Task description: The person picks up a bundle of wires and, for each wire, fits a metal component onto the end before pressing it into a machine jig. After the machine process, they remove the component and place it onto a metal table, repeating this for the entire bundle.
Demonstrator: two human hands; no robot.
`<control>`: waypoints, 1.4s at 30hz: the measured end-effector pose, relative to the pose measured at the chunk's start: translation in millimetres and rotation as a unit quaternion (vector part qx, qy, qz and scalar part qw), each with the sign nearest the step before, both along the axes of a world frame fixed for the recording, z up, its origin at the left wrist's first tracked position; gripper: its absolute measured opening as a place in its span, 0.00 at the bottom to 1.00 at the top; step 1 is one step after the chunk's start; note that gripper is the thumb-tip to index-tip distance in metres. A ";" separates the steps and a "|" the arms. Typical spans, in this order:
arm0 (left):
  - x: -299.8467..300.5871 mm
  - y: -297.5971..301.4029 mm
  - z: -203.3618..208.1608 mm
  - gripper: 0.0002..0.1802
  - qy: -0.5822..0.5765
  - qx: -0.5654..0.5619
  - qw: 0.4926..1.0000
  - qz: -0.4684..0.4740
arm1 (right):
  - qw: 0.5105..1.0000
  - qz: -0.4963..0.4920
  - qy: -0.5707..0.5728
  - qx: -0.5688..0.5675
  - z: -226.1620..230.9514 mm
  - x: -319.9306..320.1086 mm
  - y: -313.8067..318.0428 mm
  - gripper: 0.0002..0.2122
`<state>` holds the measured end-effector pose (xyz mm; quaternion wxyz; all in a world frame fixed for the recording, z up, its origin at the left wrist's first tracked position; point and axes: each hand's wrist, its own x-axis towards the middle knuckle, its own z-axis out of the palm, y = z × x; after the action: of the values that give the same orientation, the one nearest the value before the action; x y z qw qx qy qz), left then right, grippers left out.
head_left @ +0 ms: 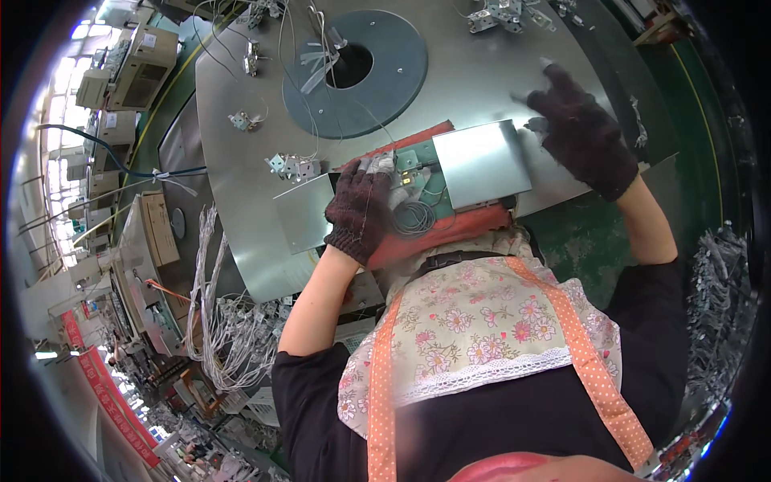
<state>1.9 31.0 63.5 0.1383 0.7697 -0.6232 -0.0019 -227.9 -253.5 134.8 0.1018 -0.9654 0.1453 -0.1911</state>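
My left hand [361, 202], in a dark knitted glove with grey fingertips, lies over the left part of an open metal casing [483, 164]. Its fingers are pressed together and bent over the casing beside a green board [414, 165]; the contact under the fingertips is hidden. A coil of thin grey wire [414, 218] lies in the casing to the right of that hand. My right hand [585, 135], gloved alike, is apart from the casing, to its right above the metal table. Its fingers are spread and slightly blurred, with nothing visible in them.
Red padding [450, 227] lies under the casing on the metal table [249, 189]. Beyond stands a round grey disc [409, 48] with cables through its hole. Small metal parts with wires [294, 167] lie to the left, more brackets [506, 16] far right. White wire bundles [210, 313] hang at lower left.
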 end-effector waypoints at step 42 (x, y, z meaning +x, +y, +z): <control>8.3 3.7 -14.4 0.36 -0.012 0.027 1.000 0.001 | 0.630 0.195 -0.149 0.737 5.1 38.4 50.4 0.22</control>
<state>10.1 34.7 49.0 0.1096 0.7737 -0.6239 -0.0094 -189.4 -203.2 139.9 0.8341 -0.5335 0.0294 -0.1370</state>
